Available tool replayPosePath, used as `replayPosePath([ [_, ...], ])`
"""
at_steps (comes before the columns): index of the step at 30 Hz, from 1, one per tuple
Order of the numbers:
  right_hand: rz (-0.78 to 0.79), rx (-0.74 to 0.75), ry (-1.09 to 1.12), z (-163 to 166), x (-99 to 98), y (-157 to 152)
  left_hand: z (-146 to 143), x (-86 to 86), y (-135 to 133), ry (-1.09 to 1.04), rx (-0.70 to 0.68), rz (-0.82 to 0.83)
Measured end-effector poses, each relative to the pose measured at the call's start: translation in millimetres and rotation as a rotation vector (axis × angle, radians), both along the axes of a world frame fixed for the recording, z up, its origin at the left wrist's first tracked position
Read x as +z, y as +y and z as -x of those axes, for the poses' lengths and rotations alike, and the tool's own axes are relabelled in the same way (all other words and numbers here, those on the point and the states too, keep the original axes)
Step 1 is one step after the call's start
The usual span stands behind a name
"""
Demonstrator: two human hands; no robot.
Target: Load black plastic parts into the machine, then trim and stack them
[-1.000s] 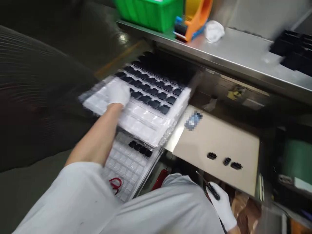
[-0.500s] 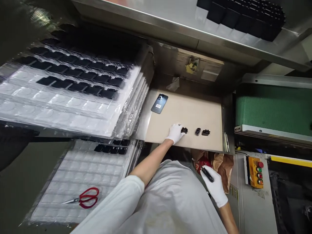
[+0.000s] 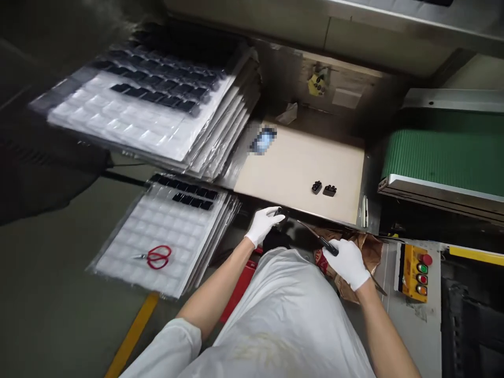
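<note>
My left hand (image 3: 263, 224), in a white glove, pinches a small black part (image 3: 279, 213) just in front of the beige shelf (image 3: 291, 173). A thin black-handled tool (image 3: 317, 237) is gripped in my gloved right hand (image 3: 348, 262), its tip pointing toward the left hand. Two more small black parts (image 3: 324, 189) lie on the shelf near its front edge. A phone (image 3: 262, 140) rests at the shelf's back left.
Stacks of clear blister trays (image 3: 149, 113) with rows of black parts sit upper left; a lower stack (image 3: 169, 231) carries red scissors (image 3: 155, 257). A green conveyor belt (image 3: 444, 157) runs on the right, above a yellow button box (image 3: 419, 273). A brown paper bag (image 3: 364, 249) is under my right hand.
My left hand lifted one black part off the shelf and drew it back toward me. My right hand rose with the tool toward the left hand. The view tilted down.
</note>
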State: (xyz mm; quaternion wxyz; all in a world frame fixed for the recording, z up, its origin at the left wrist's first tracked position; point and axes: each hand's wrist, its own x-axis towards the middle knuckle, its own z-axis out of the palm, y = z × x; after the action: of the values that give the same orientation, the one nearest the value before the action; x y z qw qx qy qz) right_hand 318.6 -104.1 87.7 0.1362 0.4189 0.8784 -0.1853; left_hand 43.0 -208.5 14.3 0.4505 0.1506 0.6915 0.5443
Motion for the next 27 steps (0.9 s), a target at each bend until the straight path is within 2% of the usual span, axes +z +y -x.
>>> replayPosePath([
  [3,0.008,0.122,-0.051,1,-4.4,-3,-7,3.0,-36,-0.037,0.011,0.036],
  [6,0.108,0.148,-0.058,-3,-8.4,-7,-3,5.3,-69,-0.166,-0.042,-0.031],
  [8,0.214,0.142,-0.064,-6,-8.5,-7,3,6.5,-86,-0.278,-0.114,-0.081],
  [11,0.372,0.158,-0.030,-5,-3.8,-6,15,8.2,-99,-0.370,-0.299,-0.071],
  [13,0.370,0.146,-0.036,5,1.9,-6,27,10.6,-100,-0.278,-0.399,-0.005],
  [15,0.313,0.140,-0.089,22,8.0,-7,42,14.7,-97,-0.044,-0.484,0.112],
  [17,0.317,0.158,-0.121,46,12.0,-8,60,19.2,-93,0.236,-0.629,0.216],
  [19,0.360,0.175,-0.123,74,12.2,-9,79,20.6,-89,0.381,-0.816,0.232],
  [20,0.375,0.175,-0.125,89,10.5,-9,89,19.0,-88,0.372,-0.888,0.210],
  [21,0.387,0.169,-0.131,103,7.7,-8,101,15.6,-89,0.309,-0.930,0.187],
  [23,0.439,0.164,-0.143,129,0.2,-5,128,4.3,-97,0.063,-0.915,0.149],
  [27,0.692,0.160,-0.134,178,-11.6,-2,187,-26.0,-138,-0.550,-0.641,-0.017],
])
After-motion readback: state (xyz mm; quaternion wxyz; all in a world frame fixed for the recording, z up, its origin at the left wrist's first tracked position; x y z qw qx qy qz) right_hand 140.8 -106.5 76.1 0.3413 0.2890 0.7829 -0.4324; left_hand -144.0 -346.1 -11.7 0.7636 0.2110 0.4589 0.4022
